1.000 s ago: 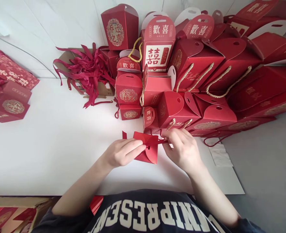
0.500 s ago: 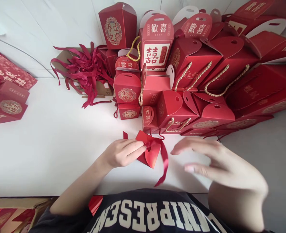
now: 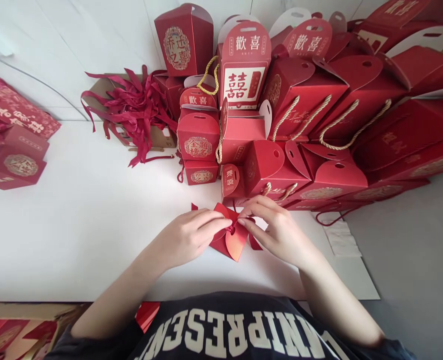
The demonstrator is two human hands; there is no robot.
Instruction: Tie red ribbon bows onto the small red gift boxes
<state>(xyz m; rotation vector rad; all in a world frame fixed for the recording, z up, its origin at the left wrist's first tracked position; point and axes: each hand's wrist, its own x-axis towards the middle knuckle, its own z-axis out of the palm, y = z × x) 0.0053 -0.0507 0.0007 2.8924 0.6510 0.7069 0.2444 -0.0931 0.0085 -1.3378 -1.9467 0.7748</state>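
Observation:
A small red paper box (image 3: 232, 240) with rounded flaps lies on the white table (image 3: 86, 225) just in front of me. A dark red ribbon (image 3: 254, 243) is threaded through the holes in its flaps. My left hand (image 3: 185, 237) pinches the flaps together from the left, fingers closed on the box. From the right, my right hand (image 3: 276, 230) meets it with fingertips pinched on the ribbon at the hole.
Many red gift boxes (image 3: 304, 115) with cord handles are piled at the back right. A heap of loose red ribbons (image 3: 131, 107) lies on a brown carton at the back. More red boxes (image 3: 11, 145) sit far left. A white paper (image 3: 341, 240) lies right.
My right hand pulled the ribbon out to the right, swung away, then came back to the box and pinched the ribbon at the flaps. The left hand kept its hold.

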